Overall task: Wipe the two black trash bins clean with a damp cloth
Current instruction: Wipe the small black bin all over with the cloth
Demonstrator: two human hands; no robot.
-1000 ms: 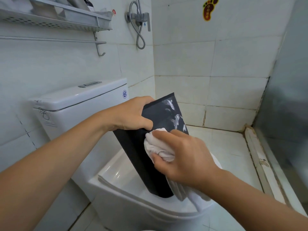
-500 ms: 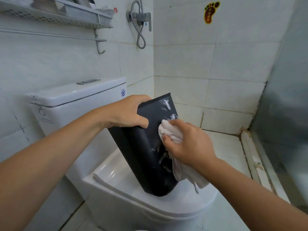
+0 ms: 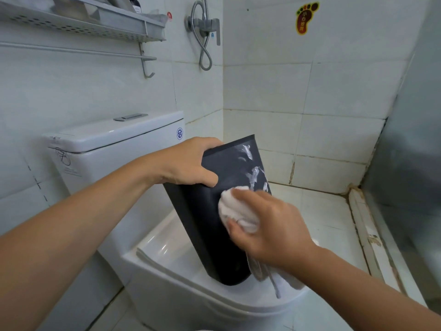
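One black trash bin [image 3: 202,235] stands tilted on the closed toilet lid [image 3: 181,266], its rim end up and leaning right. White smears mark its upper right face. My left hand [image 3: 191,163] grips the bin's top left corner, thumb on the front face. My right hand [image 3: 267,230] grips a bunched white cloth [image 3: 236,209] and presses it against the bin's front face, below the smears. The cloth's loose end hangs down past my wrist to the lid. A second bin is not in view.
The white toilet tank [image 3: 112,144] stands behind the bin at left. A metal shelf with a towel rail [image 3: 83,27] hangs on the left wall, a shower valve with hose [image 3: 205,27] near the corner. A raised threshold [image 3: 367,235] and glass panel are at right.
My right hand with the cloth has rubbed across the bin's front face, up to the right edge and back down toward the middle. My left hand has kept its grip on the top corner.
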